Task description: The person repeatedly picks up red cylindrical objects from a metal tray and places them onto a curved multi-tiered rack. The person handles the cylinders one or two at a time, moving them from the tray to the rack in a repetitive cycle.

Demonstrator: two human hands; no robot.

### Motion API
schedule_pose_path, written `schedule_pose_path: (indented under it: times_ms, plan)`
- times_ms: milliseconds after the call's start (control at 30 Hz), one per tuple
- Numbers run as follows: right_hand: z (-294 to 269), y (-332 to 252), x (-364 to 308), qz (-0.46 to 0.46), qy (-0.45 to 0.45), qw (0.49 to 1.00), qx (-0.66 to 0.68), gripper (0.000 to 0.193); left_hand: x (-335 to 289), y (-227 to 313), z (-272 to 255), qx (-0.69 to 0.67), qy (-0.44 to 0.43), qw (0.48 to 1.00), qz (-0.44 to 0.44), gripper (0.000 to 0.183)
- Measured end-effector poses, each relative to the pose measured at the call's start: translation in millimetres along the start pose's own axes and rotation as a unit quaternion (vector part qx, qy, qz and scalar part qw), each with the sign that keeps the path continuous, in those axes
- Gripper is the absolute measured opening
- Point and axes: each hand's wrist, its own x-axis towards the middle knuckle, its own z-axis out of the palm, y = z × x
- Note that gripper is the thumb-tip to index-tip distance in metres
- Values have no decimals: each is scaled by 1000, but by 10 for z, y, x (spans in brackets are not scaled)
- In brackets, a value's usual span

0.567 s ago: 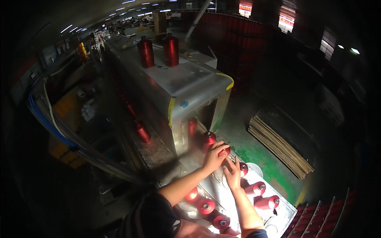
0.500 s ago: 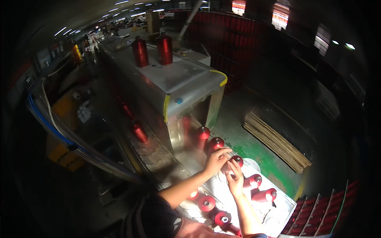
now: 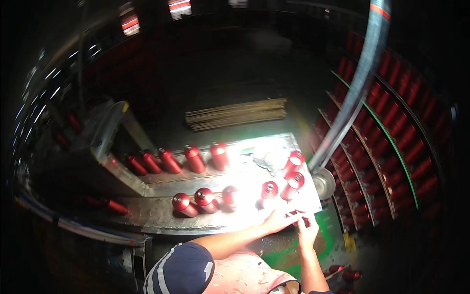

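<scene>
My left hand (image 3: 280, 221) and my right hand (image 3: 307, 231) meet at the near right edge of the brightly lit table (image 3: 245, 186). Their fingers are closed together, and a bit of red shows between them; what it belongs to is too small and partly covered to tell. Just beyond the fingers stands a red metal bottle (image 3: 293, 182) with a narrow neck, beside another red bottle (image 3: 269, 191). A third red bottle (image 3: 295, 160) is farther back at the table's right end. Glare washes out part of the tabletop.
Red bottles (image 3: 194, 159) line the far side, and more (image 3: 204, 198) stand along the near side. A metal machine housing (image 3: 110, 132) is at left. A grey hose (image 3: 364, 68) and round metal dish (image 3: 324, 184) stand right, before racks of red bottles (image 3: 377, 142). Flat boards (image 3: 235, 113) lie beyond.
My view has swung right. Both hands have moved from the row of bottles near the machine's opening to the table's near right edge, and their fingers have come together.
</scene>
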Motion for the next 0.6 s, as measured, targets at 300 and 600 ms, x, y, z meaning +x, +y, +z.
schedule_pose_path:
  times_ms: [300,600]
  plan:
    - [-1613,572,-1825,25,360,932,22,16,73,-575,2282,-38,-369,927,-55,27]
    - [-1155,1377,-4939,148,769,621,-15,25,-679,-1289,3527,89,-635,756,-127,23]
